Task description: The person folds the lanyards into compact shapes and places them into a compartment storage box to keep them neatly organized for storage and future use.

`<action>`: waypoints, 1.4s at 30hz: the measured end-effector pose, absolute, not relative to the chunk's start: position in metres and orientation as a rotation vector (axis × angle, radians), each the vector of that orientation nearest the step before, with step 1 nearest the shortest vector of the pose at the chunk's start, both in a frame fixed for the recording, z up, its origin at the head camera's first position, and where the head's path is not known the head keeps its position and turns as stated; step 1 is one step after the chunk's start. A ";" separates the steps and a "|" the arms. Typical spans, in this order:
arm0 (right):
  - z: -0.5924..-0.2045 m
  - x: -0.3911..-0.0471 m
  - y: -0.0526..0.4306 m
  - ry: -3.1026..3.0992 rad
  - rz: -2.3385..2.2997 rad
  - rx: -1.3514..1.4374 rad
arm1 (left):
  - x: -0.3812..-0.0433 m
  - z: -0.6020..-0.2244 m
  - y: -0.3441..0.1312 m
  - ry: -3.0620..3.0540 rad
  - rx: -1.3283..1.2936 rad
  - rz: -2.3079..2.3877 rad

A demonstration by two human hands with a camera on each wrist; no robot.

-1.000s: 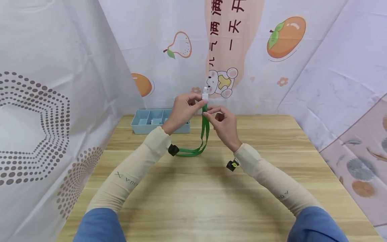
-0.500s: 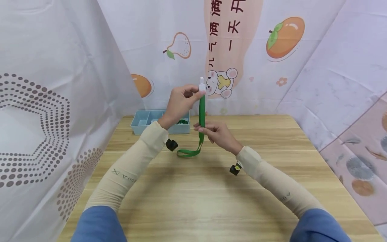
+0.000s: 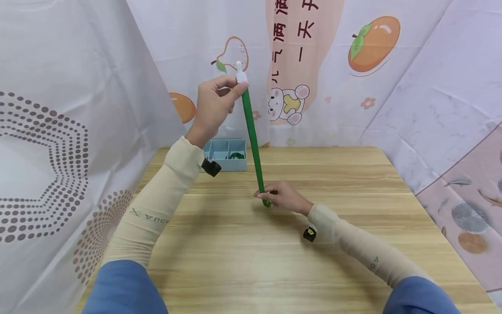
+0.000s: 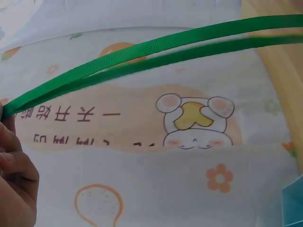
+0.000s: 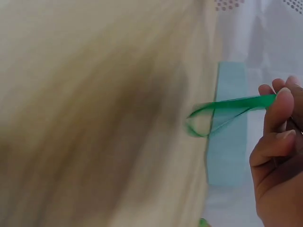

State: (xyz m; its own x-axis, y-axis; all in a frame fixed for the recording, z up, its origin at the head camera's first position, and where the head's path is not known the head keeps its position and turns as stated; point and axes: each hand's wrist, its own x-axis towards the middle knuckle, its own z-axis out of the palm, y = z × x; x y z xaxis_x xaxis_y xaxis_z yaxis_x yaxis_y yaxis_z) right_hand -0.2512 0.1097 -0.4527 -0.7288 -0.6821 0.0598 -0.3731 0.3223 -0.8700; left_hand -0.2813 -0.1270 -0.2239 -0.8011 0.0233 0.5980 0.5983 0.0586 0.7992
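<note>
A green lanyard [image 3: 251, 126] with a white plastic clip [image 3: 241, 76] at its top is stretched slantwise between my two hands. High on the left, my left hand [image 3: 213, 104] pinches it just under the clip. My right hand [image 3: 284, 198] pinches the strap near its lower end, low over the table. In the left wrist view the two green straps [image 4: 156, 47] run side by side away from the left fingers. Past the fingertips of the right hand [image 5: 279, 127], in the right wrist view, a short green loop [image 5: 201, 120] sticks out.
A light blue divided box [image 3: 234, 165] stands at the table's back left, partly behind the left wrist. Dark green items [image 3: 237, 155] lie in its right compartment. The wooden table [image 3: 251, 261] ends at a printed cloth backdrop [image 3: 333, 113].
My left hand has risen and moved left with the clip. My right hand has slid down the strap toward its lower end, and the lanyard has straightened.
</note>
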 end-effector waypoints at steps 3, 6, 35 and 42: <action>-0.462 -0.250 0.109 2.218 -1.381 -0.925 | -0.280 -0.213 -0.131 -1.894 -0.583 -1.785; -0.471 -0.250 0.110 2.174 -1.389 -0.918 | -0.279 -0.204 -0.134 -1.877 -0.568 -1.777; -0.351 -0.275 0.107 2.449 -1.640 -1.011 | -0.273 -0.220 -0.122 -2.065 -0.714 -1.800; -0.330 -0.280 0.089 2.586 -1.570 -1.159 | -0.269 -0.222 -0.116 -2.078 -0.739 -1.773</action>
State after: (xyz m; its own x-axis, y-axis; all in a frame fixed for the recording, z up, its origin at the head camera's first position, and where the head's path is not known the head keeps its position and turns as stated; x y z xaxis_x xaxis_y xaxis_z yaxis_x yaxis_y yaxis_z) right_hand -0.2800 0.0892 -0.3304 -0.7397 -0.5224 0.4241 -0.6173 0.2760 -0.7367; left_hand -0.2694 -0.1163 -0.2220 -0.8187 0.1819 0.5447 0.5665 0.1010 0.8178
